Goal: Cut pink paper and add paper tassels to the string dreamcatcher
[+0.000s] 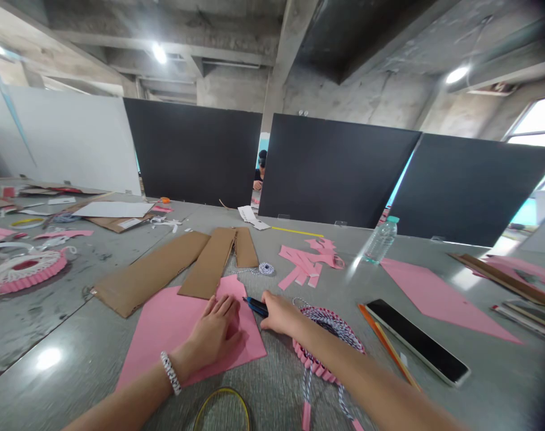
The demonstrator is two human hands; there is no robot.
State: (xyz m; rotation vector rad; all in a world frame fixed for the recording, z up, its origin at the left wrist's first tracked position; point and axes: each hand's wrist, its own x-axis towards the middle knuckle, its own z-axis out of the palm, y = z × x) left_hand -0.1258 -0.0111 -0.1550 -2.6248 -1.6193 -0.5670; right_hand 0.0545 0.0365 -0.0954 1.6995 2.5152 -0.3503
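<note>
My left hand (216, 329) lies flat on a pink sheet (153, 335), its fingers stretched out, with a beaded bracelet on the wrist. A blue-and-black utility knife (257, 307) is gripped in my right hand (276, 314); its tip points left at the sheet's right edge. Beyond my left fingers, a brown cardboard strip (209, 266) overlaps the pink sheet. Beneath my right forearm sits a round basket (330, 323) of pink strips and striped cord, partly hidden by the arm. Near the front edge of view lies a yellow ring (222, 392), perhaps a tape measure.
Pink offcuts (306, 263), a small cord coil (266, 269) and another cardboard strip (151, 272) lie ahead. At right are a water bottle (382, 240), a phone (416, 341) and a larger pink piece (442, 299). Black panels (339, 167) stand behind, with a person (259, 173) visible through a gap.
</note>
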